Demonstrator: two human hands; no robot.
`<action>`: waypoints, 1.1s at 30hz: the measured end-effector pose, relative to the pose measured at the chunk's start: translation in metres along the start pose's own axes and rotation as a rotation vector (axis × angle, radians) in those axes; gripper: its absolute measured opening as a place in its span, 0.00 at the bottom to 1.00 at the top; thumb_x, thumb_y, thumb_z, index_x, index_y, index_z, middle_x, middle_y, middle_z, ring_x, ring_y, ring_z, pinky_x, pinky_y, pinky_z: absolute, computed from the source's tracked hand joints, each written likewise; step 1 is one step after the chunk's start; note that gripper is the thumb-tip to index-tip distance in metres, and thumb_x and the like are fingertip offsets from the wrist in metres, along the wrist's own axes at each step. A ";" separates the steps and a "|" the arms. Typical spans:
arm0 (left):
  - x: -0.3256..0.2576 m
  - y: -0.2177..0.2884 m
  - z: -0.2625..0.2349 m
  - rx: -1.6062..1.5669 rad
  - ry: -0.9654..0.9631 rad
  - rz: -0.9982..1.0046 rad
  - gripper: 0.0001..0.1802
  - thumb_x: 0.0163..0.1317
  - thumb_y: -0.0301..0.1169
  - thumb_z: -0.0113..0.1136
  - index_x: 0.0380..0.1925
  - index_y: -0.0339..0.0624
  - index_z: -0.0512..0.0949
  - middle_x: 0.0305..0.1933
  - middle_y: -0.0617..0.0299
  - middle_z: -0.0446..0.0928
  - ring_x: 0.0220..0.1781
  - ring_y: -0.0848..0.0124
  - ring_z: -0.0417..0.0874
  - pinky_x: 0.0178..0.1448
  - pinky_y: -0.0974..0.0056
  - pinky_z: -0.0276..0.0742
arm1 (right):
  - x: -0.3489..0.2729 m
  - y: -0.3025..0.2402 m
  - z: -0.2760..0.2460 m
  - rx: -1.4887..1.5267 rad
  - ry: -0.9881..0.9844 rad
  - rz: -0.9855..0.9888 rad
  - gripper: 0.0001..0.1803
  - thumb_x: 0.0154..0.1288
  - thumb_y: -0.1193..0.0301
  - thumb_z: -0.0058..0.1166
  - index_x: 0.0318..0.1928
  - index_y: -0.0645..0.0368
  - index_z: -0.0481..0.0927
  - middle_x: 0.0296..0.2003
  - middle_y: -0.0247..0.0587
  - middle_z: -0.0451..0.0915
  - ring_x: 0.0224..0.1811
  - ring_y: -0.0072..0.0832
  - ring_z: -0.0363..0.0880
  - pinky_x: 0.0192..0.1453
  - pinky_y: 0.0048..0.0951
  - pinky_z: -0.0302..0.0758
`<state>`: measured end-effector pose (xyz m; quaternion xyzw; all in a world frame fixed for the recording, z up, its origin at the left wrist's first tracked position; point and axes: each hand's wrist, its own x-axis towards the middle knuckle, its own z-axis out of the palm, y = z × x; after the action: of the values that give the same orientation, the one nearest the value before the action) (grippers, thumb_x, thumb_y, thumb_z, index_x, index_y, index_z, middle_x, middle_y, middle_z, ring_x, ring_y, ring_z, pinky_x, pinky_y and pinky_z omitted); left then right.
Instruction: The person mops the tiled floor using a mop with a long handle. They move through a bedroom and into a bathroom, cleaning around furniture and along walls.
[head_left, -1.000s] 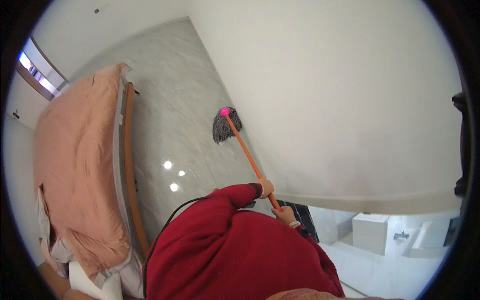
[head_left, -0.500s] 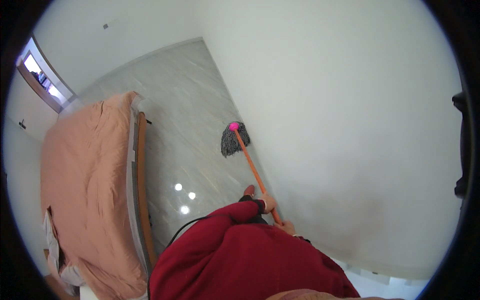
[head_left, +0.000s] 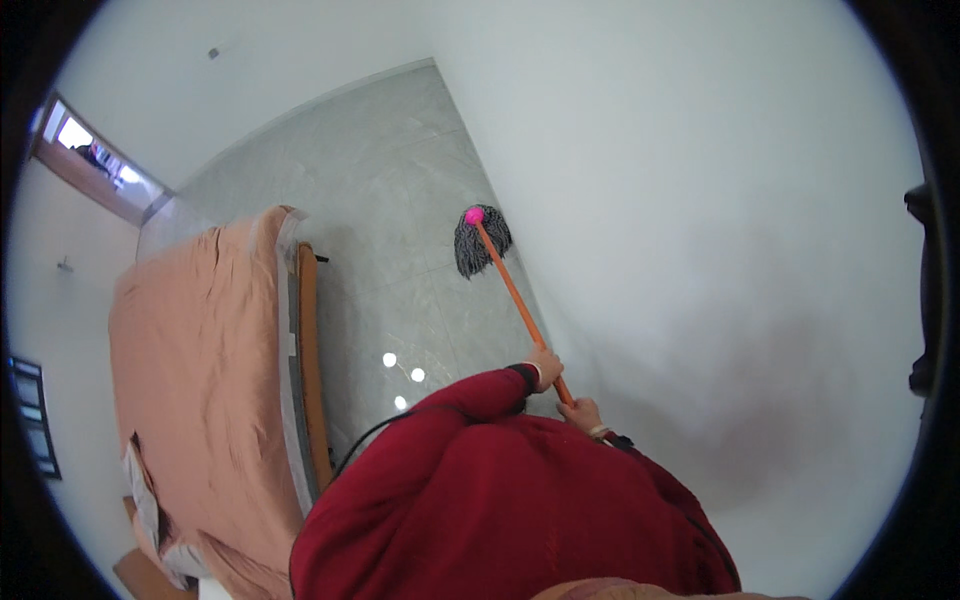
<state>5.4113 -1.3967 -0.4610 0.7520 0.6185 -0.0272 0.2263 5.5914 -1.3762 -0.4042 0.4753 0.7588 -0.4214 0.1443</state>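
Note:
A mop (head_left: 512,288) with an orange handle, a pink hub and grey string strands slants away from me. Its strands lie on the grey floor beside the foot of the white wall on the right. My left hand (head_left: 545,367) is closed round the handle, farther along it toward the mop head. Closer to my body, my right hand (head_left: 580,414) wraps the upper end of the handle. Both arms are in dark red sleeves, with a light band at the right wrist.
On the left stands a bed (head_left: 205,370) with a salmon-pink cover and a wooden side frame. Grey marbled floor (head_left: 390,180) runs between bed and right-hand wall (head_left: 690,200). A doorway (head_left: 95,160) is at the far left. A black cord (head_left: 368,440) hangs by my left sleeve.
The mop head has shifted forward along the wall, away from me. Both hands have moved forward with the handle, still gripping it, and my view has shifted.

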 end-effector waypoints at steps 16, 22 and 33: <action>0.060 -0.415 -0.071 -0.083 0.066 0.064 0.07 0.57 0.35 0.57 0.33 0.49 0.81 0.43 0.60 0.77 0.52 0.59 0.73 0.50 0.57 0.74 | 0.343 -0.308 -0.002 0.513 -0.089 0.234 0.15 0.56 0.65 0.63 0.23 0.65 0.78 0.19 0.36 0.77 0.19 0.24 0.75 0.22 0.29 0.68; 0.079 -0.551 -0.100 -0.059 0.120 0.102 0.09 0.56 0.35 0.59 0.36 0.50 0.81 0.44 0.60 0.77 0.52 0.59 0.73 0.49 0.54 0.74 | 0.458 -0.368 0.016 0.403 -0.037 0.242 0.19 0.57 0.61 0.63 0.26 0.69 0.82 0.23 0.38 0.81 0.24 0.23 0.78 0.29 0.31 0.74; 0.129 -0.757 -0.161 -0.017 0.038 0.281 0.10 0.53 0.33 0.60 0.37 0.48 0.79 0.43 0.58 0.78 0.54 0.58 0.72 0.57 0.57 0.71 | 0.608 -0.520 -0.003 0.750 -0.001 0.375 0.17 0.59 0.62 0.62 0.23 0.63 0.78 0.17 0.36 0.74 0.18 0.25 0.74 0.20 0.29 0.68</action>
<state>4.6890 -1.1180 -0.5897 0.8296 0.5117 0.0243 0.2223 4.8458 -1.1100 -0.5178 0.6246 0.4532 -0.6350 0.0357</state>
